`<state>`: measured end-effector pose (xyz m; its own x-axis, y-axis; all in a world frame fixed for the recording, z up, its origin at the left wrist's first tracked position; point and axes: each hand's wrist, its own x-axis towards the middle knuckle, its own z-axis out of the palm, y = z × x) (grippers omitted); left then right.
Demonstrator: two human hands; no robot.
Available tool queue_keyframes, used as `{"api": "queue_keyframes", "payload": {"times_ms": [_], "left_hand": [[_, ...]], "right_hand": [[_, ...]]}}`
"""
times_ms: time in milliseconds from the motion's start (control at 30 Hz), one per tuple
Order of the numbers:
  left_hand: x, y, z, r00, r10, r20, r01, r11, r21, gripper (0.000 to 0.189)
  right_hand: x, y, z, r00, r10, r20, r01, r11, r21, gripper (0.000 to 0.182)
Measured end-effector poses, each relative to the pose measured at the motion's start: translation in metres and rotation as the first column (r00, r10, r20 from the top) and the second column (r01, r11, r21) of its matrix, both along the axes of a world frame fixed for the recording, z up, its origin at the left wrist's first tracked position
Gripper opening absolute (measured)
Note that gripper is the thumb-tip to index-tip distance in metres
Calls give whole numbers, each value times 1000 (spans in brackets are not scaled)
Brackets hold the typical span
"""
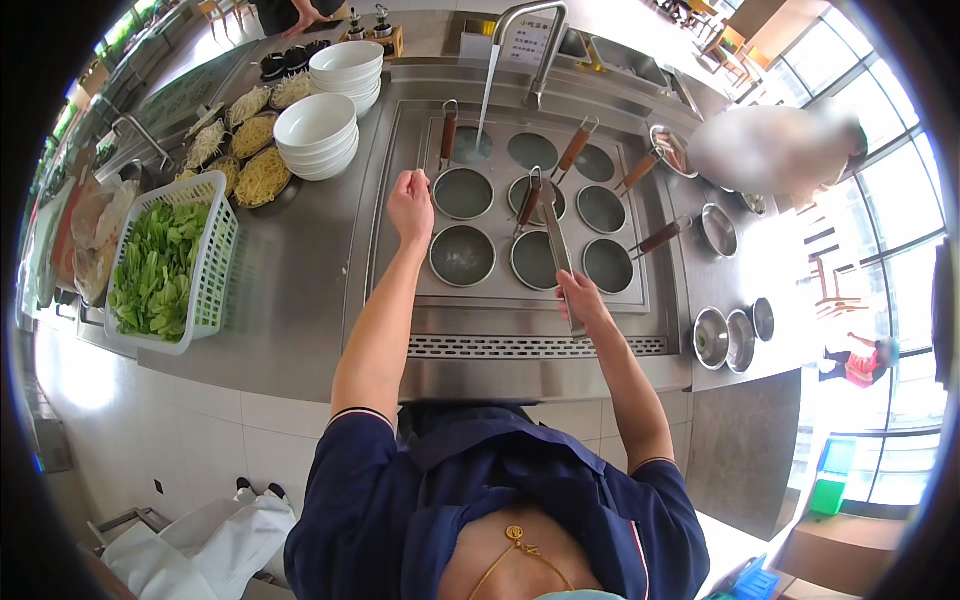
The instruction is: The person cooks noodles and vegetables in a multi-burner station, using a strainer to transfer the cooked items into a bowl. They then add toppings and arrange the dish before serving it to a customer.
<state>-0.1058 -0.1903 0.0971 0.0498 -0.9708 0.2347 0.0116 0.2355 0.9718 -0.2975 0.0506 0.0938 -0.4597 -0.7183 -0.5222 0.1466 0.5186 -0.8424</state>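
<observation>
My left hand (411, 208) has its fingers curled at the left side of the noodle cooker (390, 277), beside a round strainer basket (463, 193); whether a handle is inside the fist is hidden. Metal tongs (559, 244) are in my right hand (583, 300), their tips over the middle basket. More baskets sit in the cooker's round wells, several with wooden handles (574, 154) sticking up or outward. Cloudy water shows in the wells. From the curved faucet (551, 56), a stream of water (489, 90) runs into the back left well (472, 144).
To the left stand stacked white bowls (315, 124), plates of noodles (262, 176) and a white basket (217, 255) of leafy greens (157, 262). Metal bowls (711, 337) line the right counter. A blurred person (780, 150) is at the right; another person's hand (304, 19) rests at the far counter.
</observation>
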Motion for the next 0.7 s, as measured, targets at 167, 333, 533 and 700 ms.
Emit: {"api": "queue_keyframes", "payload": {"times_ms": [167, 333, 533, 700], "left_hand": [[-2, -2, -3, 999, 35, 31, -35, 999, -10, 26], [-1, -7, -10, 993, 73, 89, -67, 995, -69, 26], [-1, -1, -2, 988, 62, 141, -62, 998, -6, 26], [-1, -1, -2, 992, 73, 104, -71, 997, -31, 27]], "right_hand": [[-1, 1, 5, 999, 3, -36, -3, 1000, 1, 25], [-3, -2, 4, 999, 19, -47, -19, 1000, -20, 25], [-3, -6, 5, 999, 9, -43, -10, 1000, -21, 24], [0, -9, 7, 1000, 6, -30, -8, 999, -51, 24]]}}
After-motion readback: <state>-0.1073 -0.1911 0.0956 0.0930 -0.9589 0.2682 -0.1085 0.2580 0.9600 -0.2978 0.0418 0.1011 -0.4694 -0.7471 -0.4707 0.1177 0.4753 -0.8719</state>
